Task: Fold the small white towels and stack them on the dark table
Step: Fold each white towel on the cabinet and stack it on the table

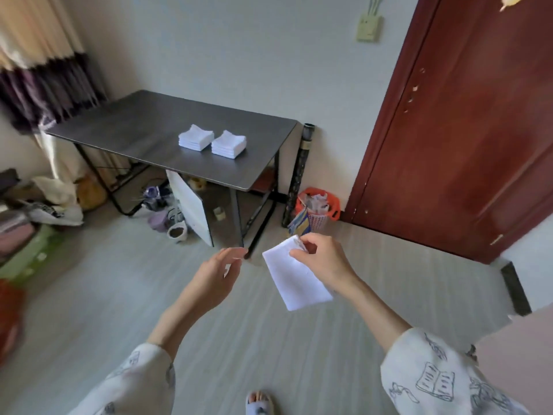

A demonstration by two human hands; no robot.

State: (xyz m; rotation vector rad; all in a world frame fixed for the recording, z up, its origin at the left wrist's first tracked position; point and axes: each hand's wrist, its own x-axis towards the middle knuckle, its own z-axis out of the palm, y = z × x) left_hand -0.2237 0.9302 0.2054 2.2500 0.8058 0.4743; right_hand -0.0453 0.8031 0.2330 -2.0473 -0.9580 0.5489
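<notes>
Head view: both hands raised over the pale floor (269, 348), well short of the worktop (143, 136). Right hand (321, 259) pinching the top corner of a small white towel (294, 280) between thumb and curled fingers, cloth hanging down and slightly aslant, folded into a narrow rectangle as far as can be told. Left hand (217, 277) released, fingers relaxed and lightly spread, palm turned toward the towel, just beside it but apart, holding nothing. Patterned pale sleeves (434, 381) at both forearms, slippered foot (258, 401) at the bottom edge. Farther off, dark worktop on black legs against the wall, carrying two stacks of folded white towels: left stack (196, 137) and right stack (229, 144), just beside each other, near the right half of the surface, each several layers high. Under the worktop, a white board (190, 205) leaning tilted, small pots and jars (176, 230) on the floor near it, too blurred to name further. Orange basket (318, 208) by the right legs, a dark rolled tube (299, 175) upright against the wall beside it. Reddish-brown door (463, 130) at right, striped curtain (45, 70) at upper left, heaped cloth and bags (39, 205) along the left edge.
</notes>
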